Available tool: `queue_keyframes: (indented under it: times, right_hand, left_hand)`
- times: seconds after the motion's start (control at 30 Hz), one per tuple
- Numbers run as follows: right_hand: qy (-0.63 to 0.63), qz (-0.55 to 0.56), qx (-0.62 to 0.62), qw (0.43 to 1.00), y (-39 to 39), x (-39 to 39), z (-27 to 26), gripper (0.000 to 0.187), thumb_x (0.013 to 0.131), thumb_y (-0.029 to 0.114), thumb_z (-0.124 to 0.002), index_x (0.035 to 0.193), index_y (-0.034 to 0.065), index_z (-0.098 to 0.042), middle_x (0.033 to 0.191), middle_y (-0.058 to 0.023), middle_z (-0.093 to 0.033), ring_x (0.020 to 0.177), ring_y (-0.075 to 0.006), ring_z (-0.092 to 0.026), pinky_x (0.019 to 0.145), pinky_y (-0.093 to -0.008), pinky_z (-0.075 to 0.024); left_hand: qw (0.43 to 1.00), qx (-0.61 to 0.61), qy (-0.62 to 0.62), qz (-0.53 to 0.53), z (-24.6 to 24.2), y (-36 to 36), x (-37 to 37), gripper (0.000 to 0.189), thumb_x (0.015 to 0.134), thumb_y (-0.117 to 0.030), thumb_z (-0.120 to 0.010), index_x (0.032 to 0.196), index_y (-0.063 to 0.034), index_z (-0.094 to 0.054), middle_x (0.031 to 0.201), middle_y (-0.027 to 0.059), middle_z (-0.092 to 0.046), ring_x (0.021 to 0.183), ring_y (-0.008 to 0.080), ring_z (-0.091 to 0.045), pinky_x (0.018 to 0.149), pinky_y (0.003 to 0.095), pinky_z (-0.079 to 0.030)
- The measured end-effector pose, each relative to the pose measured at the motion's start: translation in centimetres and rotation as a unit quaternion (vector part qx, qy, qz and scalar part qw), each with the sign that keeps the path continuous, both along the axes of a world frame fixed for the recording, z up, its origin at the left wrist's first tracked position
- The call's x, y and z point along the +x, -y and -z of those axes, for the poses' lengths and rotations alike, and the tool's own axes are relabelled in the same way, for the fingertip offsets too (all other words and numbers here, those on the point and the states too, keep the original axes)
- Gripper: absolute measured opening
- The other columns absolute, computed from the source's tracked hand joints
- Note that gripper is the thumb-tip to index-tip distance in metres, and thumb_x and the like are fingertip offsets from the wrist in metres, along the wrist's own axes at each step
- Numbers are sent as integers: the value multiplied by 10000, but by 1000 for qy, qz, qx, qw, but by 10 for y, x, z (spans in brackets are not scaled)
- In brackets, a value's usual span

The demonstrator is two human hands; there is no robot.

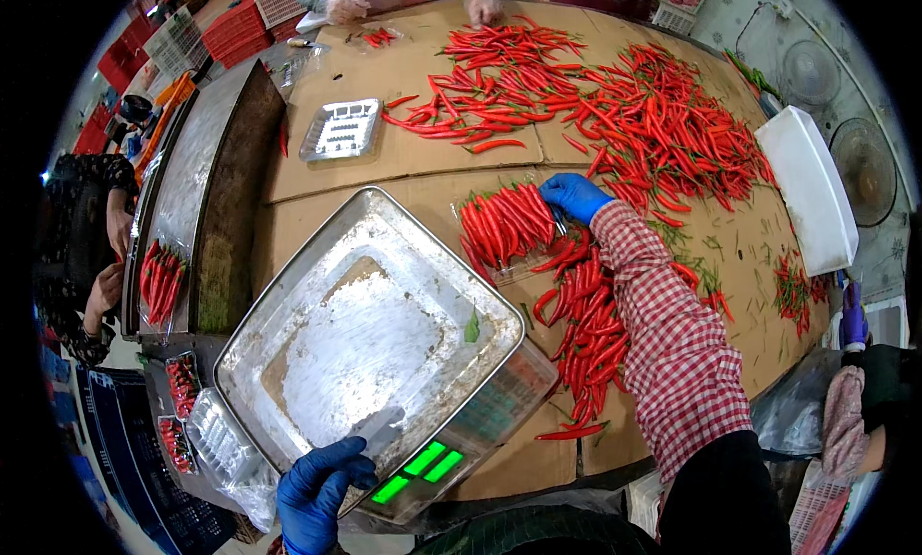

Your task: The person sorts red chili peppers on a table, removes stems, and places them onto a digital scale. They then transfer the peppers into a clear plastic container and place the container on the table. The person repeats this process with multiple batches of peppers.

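My left hand [317, 486], in a blue glove, is over the near corner of the metal weighing pan [360, 324], fingers loosely bent and holding nothing visible. The pan carries a small green leaf [471, 327] and tops a scale with a lit green display [425, 460]. My right hand [575, 197], also blue-gloved, is at the right edge of a clear plastic tray packed with a row of red chillies [508, 224]. A narrow shiny metal piece [559, 222] shows under its fingers; the grip itself is hidden. Loose red chillies [594, 332] lie beside my right forearm.
A large chilli heap [670, 123] covers the far right of the cardboard-topped table [432, 170]. A clear plastic tray [341, 129] lies beyond the pan. Left is a metal wrapping machine [194, 144] with a chilli pack [163, 281]. Co-workers' hands [482, 6] appear at the far edge and left.
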State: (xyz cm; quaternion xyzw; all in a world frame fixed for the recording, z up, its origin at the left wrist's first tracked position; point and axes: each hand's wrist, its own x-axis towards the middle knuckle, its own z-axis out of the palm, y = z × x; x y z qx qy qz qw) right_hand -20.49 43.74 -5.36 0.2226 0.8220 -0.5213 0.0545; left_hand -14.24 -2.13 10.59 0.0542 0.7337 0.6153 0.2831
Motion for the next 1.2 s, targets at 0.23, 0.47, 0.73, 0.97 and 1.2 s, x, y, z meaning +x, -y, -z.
queue_keyframes:
  times: [0.23, 0.47, 0.73, 0.97, 1.2]
  right_hand:
    - [0, 83, -43, 996, -16, 28, -5, 204, 787, 196, -520, 826, 8, -589, 557, -12, -498, 465, -82, -425, 434, -227, -336]
    - [-57, 92, -38, 993, -9, 50, -75, 215, 805, 195, -503, 740, 5, -580, 562, -17, -495, 489, -87, -442, 475, -233, -376]
    - [-98, 59, -98, 989, 88, 68, -133, 166, 781, 171, -528, 804, 11, -564, 595, -23, -535, 490, -90, -489, 461, -216, -398]
    - [-77, 11, -152, 985, 194, 69, -116, 160, 772, 140, -514, 861, 15, -561, 612, -10, -540, 488, -69, -485, 430, -196, -387]
    - [-52, 26, -72, 996, 236, 64, -92, 394, 708, 167, -566, 1036, -25, -465, 659, -104, -573, 474, -141, -538, 437, -252, -428]
  left_hand:
    - [1000, -12, 3, 14, 2, -7, 5, 380, 787, -236, -546, 996, 80, -516, 758, 137, -592, 662, 193, -570, 631, 283, -453]
    - [999, 4, 4, 42, -2, -11, 16, 343, 792, -193, -531, 1000, 80, -514, 777, 135, -595, 690, 182, -566, 660, 279, -448]
    - [998, 46, -18, 34, 3, -1, 12, 272, 810, -50, -491, 1064, 46, -504, 892, 104, -577, 798, 143, -545, 710, 243, -432]
    - [992, 105, -69, 22, 26, 1, -16, 393, 829, -52, -463, 1215, -48, -387, 1051, 99, -521, 832, 129, -536, 696, 235, -441]
    - [993, 73, -90, 4, 62, 26, -43, 365, 832, -116, -494, 1185, -48, -428, 983, 86, -572, 820, 107, -531, 689, 222, -433]
